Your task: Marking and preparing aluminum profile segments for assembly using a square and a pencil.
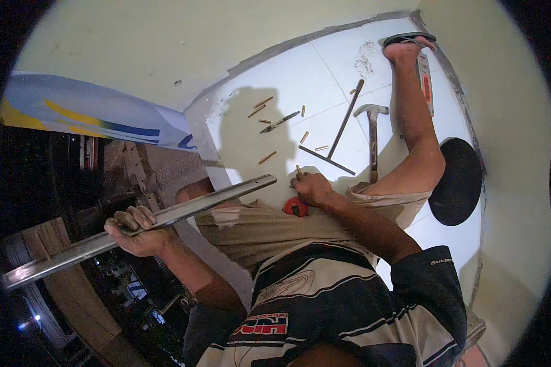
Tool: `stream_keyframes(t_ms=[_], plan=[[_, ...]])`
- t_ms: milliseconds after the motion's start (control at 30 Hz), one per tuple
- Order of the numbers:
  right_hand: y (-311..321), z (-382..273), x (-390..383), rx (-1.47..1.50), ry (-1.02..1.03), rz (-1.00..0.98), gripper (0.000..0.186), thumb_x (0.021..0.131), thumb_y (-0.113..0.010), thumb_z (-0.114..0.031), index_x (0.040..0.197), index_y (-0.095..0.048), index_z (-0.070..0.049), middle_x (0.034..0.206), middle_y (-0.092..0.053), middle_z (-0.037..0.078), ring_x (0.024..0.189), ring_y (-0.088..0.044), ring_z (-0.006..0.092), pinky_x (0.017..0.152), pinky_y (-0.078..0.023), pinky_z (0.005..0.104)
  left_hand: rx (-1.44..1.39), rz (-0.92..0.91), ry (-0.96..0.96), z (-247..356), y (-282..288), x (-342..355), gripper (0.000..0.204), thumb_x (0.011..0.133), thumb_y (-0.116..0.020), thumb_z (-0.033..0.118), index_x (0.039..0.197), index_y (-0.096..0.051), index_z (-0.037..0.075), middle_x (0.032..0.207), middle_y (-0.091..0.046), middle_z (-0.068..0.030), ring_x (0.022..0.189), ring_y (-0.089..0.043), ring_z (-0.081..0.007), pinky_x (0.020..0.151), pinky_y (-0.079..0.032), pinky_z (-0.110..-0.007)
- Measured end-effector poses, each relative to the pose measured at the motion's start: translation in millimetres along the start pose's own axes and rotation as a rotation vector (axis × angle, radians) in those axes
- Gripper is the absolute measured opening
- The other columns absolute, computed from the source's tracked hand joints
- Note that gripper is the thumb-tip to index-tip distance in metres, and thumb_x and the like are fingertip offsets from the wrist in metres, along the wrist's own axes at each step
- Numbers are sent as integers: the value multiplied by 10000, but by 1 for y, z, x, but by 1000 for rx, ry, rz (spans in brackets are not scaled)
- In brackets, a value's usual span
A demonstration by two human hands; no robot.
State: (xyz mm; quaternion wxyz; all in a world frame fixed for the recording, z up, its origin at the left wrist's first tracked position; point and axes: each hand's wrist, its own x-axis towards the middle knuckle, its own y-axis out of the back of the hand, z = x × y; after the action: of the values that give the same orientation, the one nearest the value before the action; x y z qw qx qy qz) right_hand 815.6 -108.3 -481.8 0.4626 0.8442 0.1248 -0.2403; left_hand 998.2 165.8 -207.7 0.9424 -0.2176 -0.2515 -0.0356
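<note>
My left hand grips a long grey metal bar that runs from lower left up toward the white tiled floor. My right hand rests on the floor by my knee, fingers closed around a small wooden peg or pencil. A red tape measure lies just under that hand.
On the white tiles lie a hammer, a metal T-square, a knife-like tool and several short wooden pegs. My leg stretches to a sandalled foot. A round black object sits right. A dark drop lies left.
</note>
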Motion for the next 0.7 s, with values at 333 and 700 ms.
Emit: stream_keyframes(t_ms=[333, 700], plan=[[44, 6, -30, -52, 130, 118, 325, 832, -636, -187, 1115, -630, -27, 1009, -670, 191, 912, -674, 383, 768, -566, 492, 178, 320, 65, -5, 6, -24, 381, 1021, -500, 422, 764, -461, 142, 607, -382, 30, 432, -419, -107, 410, -388, -274], [38, 58, -8, 876, -104, 454, 271, 920, -495, -225, 1057, -571, -4, 896, -653, 222, 858, -666, 366, 805, -515, 469, 249, 331, 72, -20, 7, -40, 363, 1018, -523, 404, 790, -437, 135, 612, -389, 23, 411, -416, -106, 419, -424, -274]])
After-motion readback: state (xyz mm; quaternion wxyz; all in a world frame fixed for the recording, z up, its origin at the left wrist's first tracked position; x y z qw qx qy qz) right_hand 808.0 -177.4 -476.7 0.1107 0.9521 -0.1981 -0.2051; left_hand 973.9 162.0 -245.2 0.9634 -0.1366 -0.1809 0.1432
